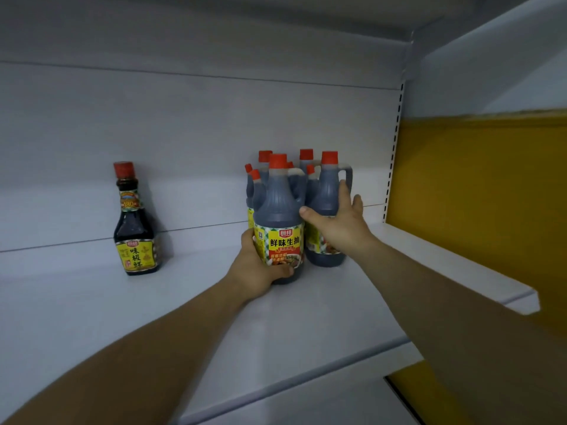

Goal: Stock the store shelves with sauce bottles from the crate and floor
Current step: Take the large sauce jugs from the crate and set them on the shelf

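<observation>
The front bottle (277,210), a dark plastic sauce jug with a red screw cap, a side handle and a yellow-and-red printed label, stands upright on the white metal shelf (337,305). The left hand (254,268) grips it low down, thumb on the label's left edge and fingers curled round its base. Touching the front bottle on its right is the second bottle (328,185), a matching dark jug with a red cap. The right hand (337,223) lies spread against this one, fingers straight and pointing up toward its handle, thumb stretched left to the front bottle's shoulder; it clasps nothing. Directly behind the front bottle stand the rear bottles (264,157), more red-capped jugs packed close together. Well to the left of the front bottle stands a slim dark glass bottle (135,228) with a red cap and yellow label, alone and upright. Far to the right of the front bottle, beyond a slotted white upright (394,148), is a mustard-yellow panel (475,179)
</observation>
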A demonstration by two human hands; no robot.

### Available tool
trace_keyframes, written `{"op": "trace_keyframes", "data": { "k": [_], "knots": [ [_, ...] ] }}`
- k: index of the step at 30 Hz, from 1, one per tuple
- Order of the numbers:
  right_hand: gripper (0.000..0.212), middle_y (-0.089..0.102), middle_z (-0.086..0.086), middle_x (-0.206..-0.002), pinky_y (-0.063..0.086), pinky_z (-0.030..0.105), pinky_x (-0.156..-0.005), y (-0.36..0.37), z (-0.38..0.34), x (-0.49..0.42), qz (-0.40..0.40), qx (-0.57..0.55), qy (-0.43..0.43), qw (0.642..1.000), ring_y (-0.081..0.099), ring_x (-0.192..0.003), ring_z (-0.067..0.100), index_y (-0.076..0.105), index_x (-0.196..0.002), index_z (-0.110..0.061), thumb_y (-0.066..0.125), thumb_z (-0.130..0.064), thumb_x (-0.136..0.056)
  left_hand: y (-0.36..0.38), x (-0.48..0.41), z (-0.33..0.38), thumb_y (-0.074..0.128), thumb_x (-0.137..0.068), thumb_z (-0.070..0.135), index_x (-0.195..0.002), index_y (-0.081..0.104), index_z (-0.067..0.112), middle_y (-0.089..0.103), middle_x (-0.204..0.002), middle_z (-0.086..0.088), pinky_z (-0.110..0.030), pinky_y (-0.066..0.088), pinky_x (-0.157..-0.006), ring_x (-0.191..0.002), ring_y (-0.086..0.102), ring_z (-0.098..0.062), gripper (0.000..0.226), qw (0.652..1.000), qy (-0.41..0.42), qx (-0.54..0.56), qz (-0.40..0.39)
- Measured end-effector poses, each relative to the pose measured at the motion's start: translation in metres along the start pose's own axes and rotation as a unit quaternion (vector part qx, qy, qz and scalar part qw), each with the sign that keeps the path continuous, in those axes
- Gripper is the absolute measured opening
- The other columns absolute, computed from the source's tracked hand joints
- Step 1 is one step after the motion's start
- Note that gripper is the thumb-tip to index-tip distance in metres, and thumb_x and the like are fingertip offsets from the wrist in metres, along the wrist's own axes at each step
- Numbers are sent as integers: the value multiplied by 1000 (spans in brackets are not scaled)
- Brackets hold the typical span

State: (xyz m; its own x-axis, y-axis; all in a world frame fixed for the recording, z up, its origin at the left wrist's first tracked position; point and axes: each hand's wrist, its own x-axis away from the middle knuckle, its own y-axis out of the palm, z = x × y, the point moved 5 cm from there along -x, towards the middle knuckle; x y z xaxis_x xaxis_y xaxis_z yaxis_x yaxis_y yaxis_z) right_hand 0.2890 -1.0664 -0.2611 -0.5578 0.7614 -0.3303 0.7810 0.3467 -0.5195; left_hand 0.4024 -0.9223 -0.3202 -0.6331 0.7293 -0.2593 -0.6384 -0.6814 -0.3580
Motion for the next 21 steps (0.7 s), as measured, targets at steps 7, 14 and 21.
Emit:
{"op": "trace_keyframes", "data": {
  "k": [7,14,21],
  "knots": [
    [111,-1,9,-159,27,50,-116,18,12,-15,46,5,-16,999,18,-145,36,-9,-153,-34,65,-66,-76,9,-27,-13,81,-70,6,-137,14,16,51,-106,7,-10,43,-63,-84,53,2,95,1000,-3,-1,17],
    [109,-3,8,-160,23,49,-118,20,13,-10,66,-6,-20,998,13,-147,34,-7,-153,-33,64,-65,-77,13,-29,-20,81,-71,7,-137,15,17,53,-110,3,-12,44,-67,-88,56,-4,94,999,-4,1,36],
    [108,-13,10,-161,16,50,-119,10,2,6,27,17,24,999,5,-149,33,-9,-153,-32,62,-66,-79,10,-20,-14,85,-67,21,-134,17,17,53,-112,0,-28,48,-82,-99,58,-19,96,998,-45,-32,34]
  ]
}}
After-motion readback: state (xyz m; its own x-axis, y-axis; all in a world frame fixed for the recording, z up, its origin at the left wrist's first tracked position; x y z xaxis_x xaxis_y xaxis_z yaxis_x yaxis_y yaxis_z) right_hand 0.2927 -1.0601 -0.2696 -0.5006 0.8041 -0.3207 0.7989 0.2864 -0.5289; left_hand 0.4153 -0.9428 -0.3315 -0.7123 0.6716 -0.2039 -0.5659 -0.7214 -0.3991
